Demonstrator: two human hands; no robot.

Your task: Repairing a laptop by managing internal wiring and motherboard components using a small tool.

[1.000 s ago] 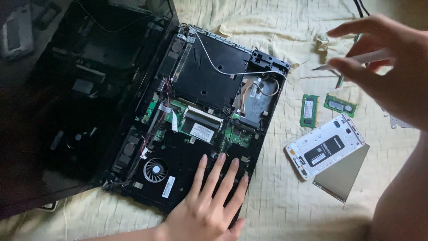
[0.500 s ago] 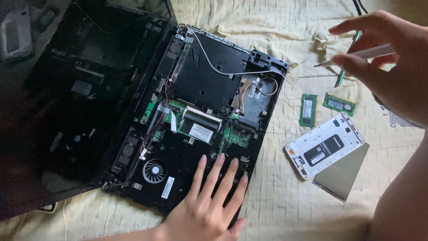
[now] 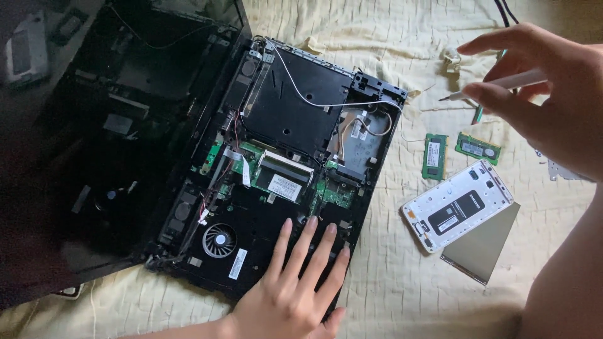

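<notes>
Pale yellow quilted bedding [image 3: 408, 295] is serving as our work surface, filling the frame's right and bottom. We are pressing our left hand [image 3: 295, 289] flat, fingers spread apart, on the lower edge of the opened laptop base [image 3: 282, 157] at centre frame, just right of its round cooling fan [image 3: 218, 240]. Our right hand [image 3: 546, 94], at the upper right, is pinching a slim white screwdriver [image 3: 502, 83] between thumb and fingertips, tip pointing left, above the bedding.

We judge the base to be stiff and fairly heavy, but its exposed green boards and thin wires look fragile, so we are bracing on the black plastic frame. Two loose memory modules [image 3: 455, 150] and a white phone frame [image 3: 458, 204] are lying at right, apart from both hands.
</notes>
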